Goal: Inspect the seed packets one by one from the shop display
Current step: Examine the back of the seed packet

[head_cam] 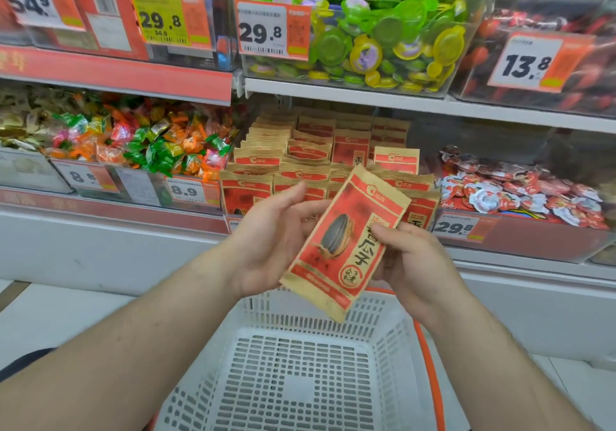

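A shopper holds 1 seed packet [345, 242] up for a look in front of the shop display [320, 160], where rows of matching tan-and-red packets stand upright on the lower shelf. The packet hangs tilted, top corner leaning right, above a white slotted basket [293, 374] with an orange rim.

The right hand [413, 257] has it: thumb laid across the printed front near the right edge, fingers curled out of sight behind. The left hand [270, 240] sits just beside the packet's left edge, palm turned toward it and fingers loosely spread; whether they touch the back of the packet cannot be told from here.

The packet looks light and flat (a thin paper-faced sachet with crimped seals top and bottom), limp enough to bend under its own contents and dry rather than slick to the touch. It should stand up to ordinary handling, though hard squeezing would likely crease it. The sealed edges and corners look the firmest places to pinch; a side-edge grip like the present one leaves the sunflower seed picture and lettering open to view, and a second pinch on the opposite edge would probably steady it for turning over.

Neighbouring bins hold wrapped sweets [140, 144] at left and red-and-white wrapped snacks [520, 190] at right, behind price tags [455, 228].
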